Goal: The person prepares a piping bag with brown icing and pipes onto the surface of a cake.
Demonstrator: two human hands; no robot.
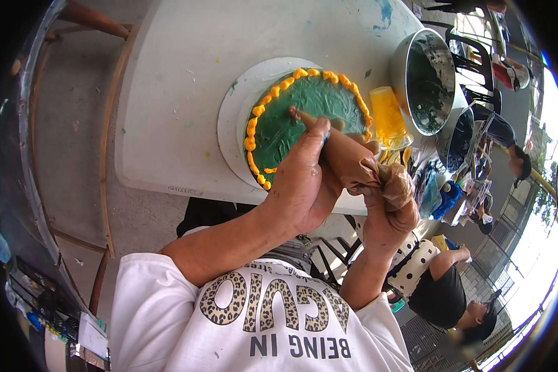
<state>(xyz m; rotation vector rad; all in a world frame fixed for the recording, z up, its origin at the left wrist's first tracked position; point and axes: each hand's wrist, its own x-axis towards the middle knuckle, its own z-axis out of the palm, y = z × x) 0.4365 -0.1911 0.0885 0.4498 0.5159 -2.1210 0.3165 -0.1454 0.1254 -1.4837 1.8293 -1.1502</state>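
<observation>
A round cake with green icing [270,133] sits on a white cake board [227,127]. Dabs of yellow-orange icing [252,128] run along much of its edge; my hands and arms hide part of the near right side. Over the cake I hold a brown piping bag [347,154], its narrow tip pointing up and left above the green surface. My left hand [305,180] is wrapped round the front of the bag, thumb along its side. At the bag's gathered, twisted end, my right hand [390,220] is closed.
Right of the cake stands a plastic cup smeared with orange icing [384,102]. Beyond it are a metal bowl with dark green icing [409,80] and a second bowl [441,146]. The white table [167,93] carries smudges. Other people sit nearby at the right.
</observation>
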